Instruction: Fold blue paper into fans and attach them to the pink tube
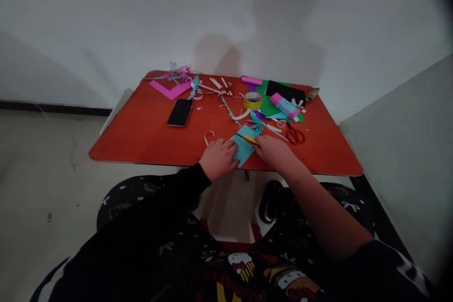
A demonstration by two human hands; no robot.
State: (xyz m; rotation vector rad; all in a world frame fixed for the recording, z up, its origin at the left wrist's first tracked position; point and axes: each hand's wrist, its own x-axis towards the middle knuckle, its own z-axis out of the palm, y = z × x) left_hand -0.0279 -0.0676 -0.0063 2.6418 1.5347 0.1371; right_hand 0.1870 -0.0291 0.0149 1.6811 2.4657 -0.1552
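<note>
A light blue sheet of paper (243,152) lies at the table's front edge, between my two hands. My left hand (220,156) grips its left side, with fingers and thumb pressed on it. In the closed fingers of my right hand (272,150) is a yellow tool with a thin dark tip (249,140). The tip points left across the top of the sheet; its exact kind is unclear. Just beyond the sheet sits a pleated blue paper piece (257,125). To the right of my right hand are red-handled scissors (295,136).
The red table (141,137) stands against a wall. A phone (180,113) lies on the left side. Toward the back are a pink paper piece (171,90), a tape roll (252,100), a pink-and-blue wrapped item (285,105), a black flat object (283,90) and several paper scraps.
</note>
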